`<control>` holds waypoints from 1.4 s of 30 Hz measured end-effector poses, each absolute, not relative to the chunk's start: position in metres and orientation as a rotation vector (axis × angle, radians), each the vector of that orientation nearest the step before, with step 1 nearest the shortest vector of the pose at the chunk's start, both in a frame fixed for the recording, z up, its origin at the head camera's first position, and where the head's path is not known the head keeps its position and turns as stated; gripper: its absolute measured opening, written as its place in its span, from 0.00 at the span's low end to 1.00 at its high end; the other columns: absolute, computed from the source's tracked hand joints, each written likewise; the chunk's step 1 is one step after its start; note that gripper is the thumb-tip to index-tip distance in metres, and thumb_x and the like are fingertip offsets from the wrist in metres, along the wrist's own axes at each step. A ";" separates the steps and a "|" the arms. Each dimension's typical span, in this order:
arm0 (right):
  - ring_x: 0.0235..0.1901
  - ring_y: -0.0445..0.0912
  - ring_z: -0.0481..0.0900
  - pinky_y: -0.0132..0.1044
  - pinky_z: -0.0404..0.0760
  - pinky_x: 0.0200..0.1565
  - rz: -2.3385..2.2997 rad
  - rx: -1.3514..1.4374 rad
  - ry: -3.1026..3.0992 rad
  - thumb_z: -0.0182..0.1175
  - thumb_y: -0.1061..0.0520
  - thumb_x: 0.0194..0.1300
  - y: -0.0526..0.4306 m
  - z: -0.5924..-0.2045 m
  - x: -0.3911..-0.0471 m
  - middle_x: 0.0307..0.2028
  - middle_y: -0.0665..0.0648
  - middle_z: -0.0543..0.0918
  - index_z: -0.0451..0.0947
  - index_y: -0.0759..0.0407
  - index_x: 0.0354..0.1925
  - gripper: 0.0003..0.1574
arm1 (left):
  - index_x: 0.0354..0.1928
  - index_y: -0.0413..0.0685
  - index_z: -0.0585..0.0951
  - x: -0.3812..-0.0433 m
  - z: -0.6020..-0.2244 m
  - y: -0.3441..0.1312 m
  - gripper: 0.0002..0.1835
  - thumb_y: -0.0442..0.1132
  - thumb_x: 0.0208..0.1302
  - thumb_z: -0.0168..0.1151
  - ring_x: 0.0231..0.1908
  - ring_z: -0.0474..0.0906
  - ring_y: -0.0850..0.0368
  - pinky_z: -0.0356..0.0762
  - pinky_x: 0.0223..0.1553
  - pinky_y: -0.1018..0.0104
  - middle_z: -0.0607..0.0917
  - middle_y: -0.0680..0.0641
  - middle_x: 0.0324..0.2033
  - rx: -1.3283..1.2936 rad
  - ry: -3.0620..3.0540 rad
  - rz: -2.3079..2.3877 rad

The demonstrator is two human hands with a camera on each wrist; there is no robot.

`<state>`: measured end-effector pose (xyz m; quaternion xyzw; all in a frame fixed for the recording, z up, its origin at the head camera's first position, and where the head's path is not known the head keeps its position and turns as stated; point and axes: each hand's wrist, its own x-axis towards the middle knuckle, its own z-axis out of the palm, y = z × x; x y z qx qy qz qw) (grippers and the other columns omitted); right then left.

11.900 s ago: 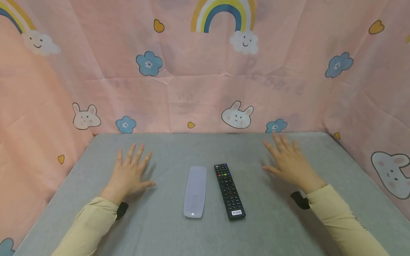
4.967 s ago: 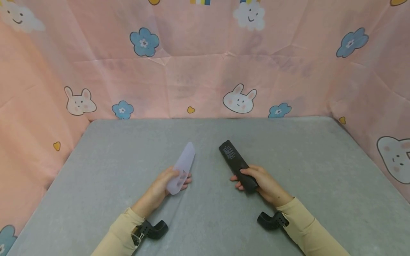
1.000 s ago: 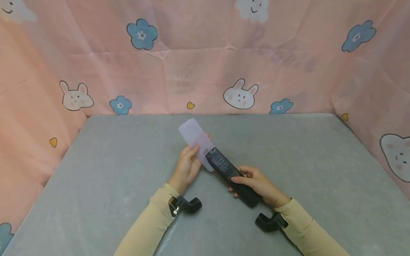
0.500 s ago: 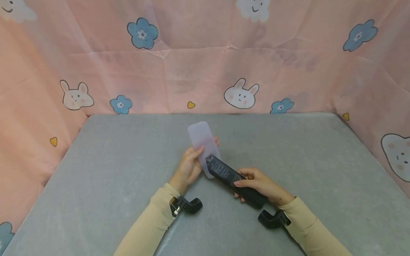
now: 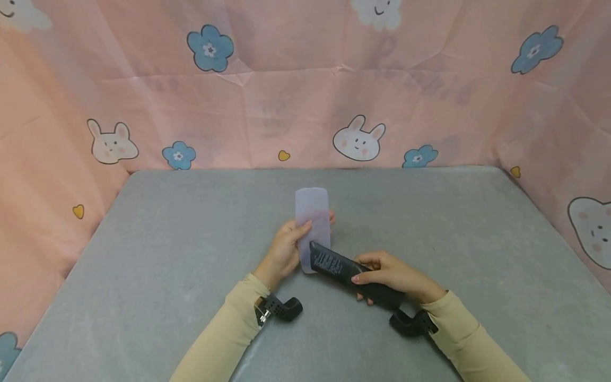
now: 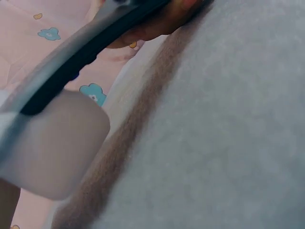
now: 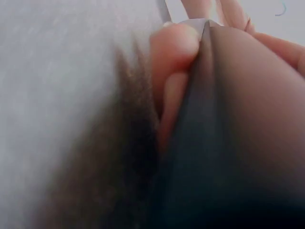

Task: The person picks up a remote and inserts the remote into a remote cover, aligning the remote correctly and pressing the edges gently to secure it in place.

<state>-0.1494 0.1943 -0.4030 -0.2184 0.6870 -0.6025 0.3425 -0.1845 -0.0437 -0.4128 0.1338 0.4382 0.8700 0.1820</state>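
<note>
My left hand grips a pale lavender, translucent remote-control cover above the table, thumb on its near face. My right hand holds a black remote control with the printed back turned up. The remote's far end meets the lower part of the cover at a slant; whether it sits inside the opening or only against it, I cannot tell. In the left wrist view the remote crosses the cover. The right wrist view has the remote blurred up close, with fingertips beside it.
A grey cloth-covered table lies beneath both hands. Behind and beside it hangs a pink curtain printed with rabbits, flowers and hearts. Black wrist cameras jut out from both sleeves.
Earlier, cover and remote lay apart on the table, then each was taken up. Over the last second the cover has turned upright and shifted right; the remote has tilted flatter and moved slightly right.
</note>
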 end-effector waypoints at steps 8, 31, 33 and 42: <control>0.22 0.48 0.82 0.44 0.83 0.31 -1.612 -0.481 1.769 0.55 0.59 0.69 0.186 -0.399 -0.144 0.29 0.68 0.83 0.74 0.74 0.45 0.16 | 0.62 0.27 0.66 -0.185 -0.412 -0.042 0.20 0.33 0.74 0.41 0.56 0.75 0.54 0.66 0.60 0.60 0.81 0.42 0.53 0.269 1.295 2.572; 0.25 0.49 0.84 0.42 0.84 0.33 -1.860 -0.225 1.791 0.57 0.58 0.68 0.165 -0.398 -0.133 0.31 0.67 0.84 0.69 0.77 0.49 0.22 | 0.68 0.33 0.58 -0.185 -0.414 -0.039 0.23 0.37 0.77 0.35 0.59 0.71 0.50 0.61 0.64 0.59 0.67 0.35 0.64 0.132 1.066 2.781; 0.27 0.49 0.84 0.43 0.84 0.33 -1.870 -0.215 1.793 0.57 0.58 0.67 0.164 -0.398 -0.132 0.31 0.67 0.84 0.68 0.78 0.50 0.23 | 0.69 0.34 0.58 -0.185 -0.413 -0.039 0.23 0.37 0.77 0.34 0.59 0.72 0.50 0.60 0.65 0.59 0.66 0.35 0.65 0.126 1.023 2.788; 0.29 0.50 0.85 0.42 0.84 0.33 -1.940 -0.199 1.781 0.57 0.59 0.67 0.160 -0.402 -0.131 0.31 0.67 0.84 0.67 0.80 0.51 0.24 | 0.70 0.35 0.55 -0.183 -0.410 -0.039 0.25 0.39 0.77 0.32 0.64 0.66 0.49 0.57 0.66 0.59 0.59 0.34 0.69 0.154 0.927 2.797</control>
